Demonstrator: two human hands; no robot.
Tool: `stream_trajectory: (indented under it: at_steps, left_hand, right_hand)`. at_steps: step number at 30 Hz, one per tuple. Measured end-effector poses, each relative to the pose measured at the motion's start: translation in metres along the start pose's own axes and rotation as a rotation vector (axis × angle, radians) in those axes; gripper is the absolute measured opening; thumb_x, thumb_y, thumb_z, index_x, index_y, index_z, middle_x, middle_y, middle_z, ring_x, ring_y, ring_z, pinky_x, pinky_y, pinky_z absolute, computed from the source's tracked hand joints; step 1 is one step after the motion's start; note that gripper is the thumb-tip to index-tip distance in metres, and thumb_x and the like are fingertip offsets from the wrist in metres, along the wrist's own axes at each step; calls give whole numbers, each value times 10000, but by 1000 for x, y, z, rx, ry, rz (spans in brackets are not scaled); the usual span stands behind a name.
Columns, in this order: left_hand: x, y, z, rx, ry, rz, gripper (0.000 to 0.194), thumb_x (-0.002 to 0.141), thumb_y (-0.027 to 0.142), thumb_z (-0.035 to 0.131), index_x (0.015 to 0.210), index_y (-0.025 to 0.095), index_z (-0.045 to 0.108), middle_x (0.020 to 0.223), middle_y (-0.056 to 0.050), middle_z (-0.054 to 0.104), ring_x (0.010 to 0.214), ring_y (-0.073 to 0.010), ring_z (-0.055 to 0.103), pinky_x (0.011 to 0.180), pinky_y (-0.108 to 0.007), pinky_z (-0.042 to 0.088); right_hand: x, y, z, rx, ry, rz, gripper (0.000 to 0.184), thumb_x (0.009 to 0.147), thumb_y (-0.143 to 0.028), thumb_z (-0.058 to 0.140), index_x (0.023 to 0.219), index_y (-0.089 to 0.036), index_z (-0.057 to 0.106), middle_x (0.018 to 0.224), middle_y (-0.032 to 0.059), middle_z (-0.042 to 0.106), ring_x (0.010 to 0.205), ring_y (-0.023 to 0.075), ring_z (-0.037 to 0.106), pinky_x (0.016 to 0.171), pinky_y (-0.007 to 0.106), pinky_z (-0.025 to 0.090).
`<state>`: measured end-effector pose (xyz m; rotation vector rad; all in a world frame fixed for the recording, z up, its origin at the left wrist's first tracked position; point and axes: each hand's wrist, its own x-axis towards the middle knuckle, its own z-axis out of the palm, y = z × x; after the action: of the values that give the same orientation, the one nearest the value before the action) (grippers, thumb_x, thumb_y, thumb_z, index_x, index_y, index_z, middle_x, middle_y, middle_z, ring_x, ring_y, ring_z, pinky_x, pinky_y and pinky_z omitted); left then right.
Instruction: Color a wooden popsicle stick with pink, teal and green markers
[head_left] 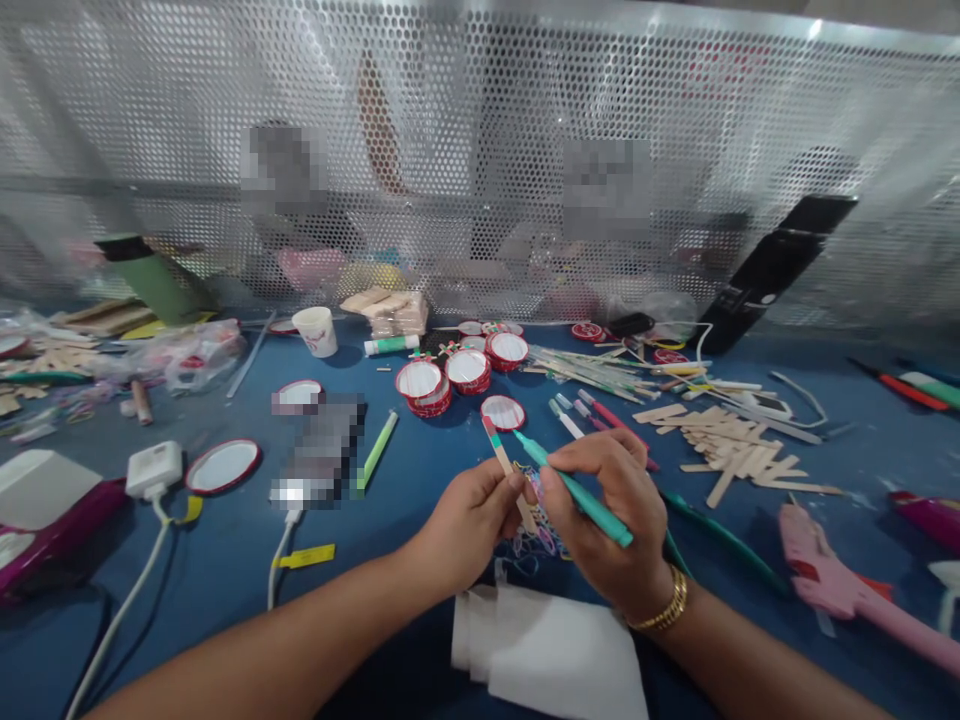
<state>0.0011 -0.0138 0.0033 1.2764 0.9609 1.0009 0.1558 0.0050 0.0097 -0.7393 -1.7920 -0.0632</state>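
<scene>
My left hand (480,515) is closed round the lower part of a wooden craft stick (504,455), which stands tilted with its upper end coloured red and green. In my right hand (611,500) is a teal marker pen (592,508), pinched like a writing pen. Its tip points at the upper part of the stick; whether it touches I cannot tell. Just beyond the stick's top lies a round white disc with a red rim (503,412). Colourful loops of thin band or thread (536,540) lie under my hands, partly hidden. White sheets (562,650) lie nearest me.
Plain craft sticks (742,450) lie heaped at right, near a pink glue gun (832,580). Small red-rimmed drums (427,385) stand at the centre back. A phone (322,450), a light-green marker (377,450) and a paper cup (315,332) are at left. A perforated metal screen (450,150) closes the back.
</scene>
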Motion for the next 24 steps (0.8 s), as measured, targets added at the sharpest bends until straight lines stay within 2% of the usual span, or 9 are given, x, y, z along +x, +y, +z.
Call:
stream_trajectory:
  at_steps: [9,15,24]
  left_hand:
    - [1,4,0,24,-1,-9,384,916,528,479,723,195,472,544,71,382,475,-81,282,476,-237,223]
    - [1,1,-2,57,10,-30,358,932,503,473,769,185,498,577,65,379,520,-92,312,490,-229,231]
    - [1,3,0,94,-13,15,378,945,496,455,733,183,472,604,57,391,554,-93,331,517,-229,262]
  right_hand:
    - [0,-2,-2,25,-13,119,59,864,-179,604,876,-222,566,776,-2,645,708,168,598,776,409,437]
    - [0,-2,-1,42,-7,98,91,845,-155,613,855,-215,545,777,-4,635,724,164,595,799,412,433]
    - [1,-6,0,92,-41,75,121,821,-120,620,837,-214,546,741,-22,643,690,151,611,816,419,399]
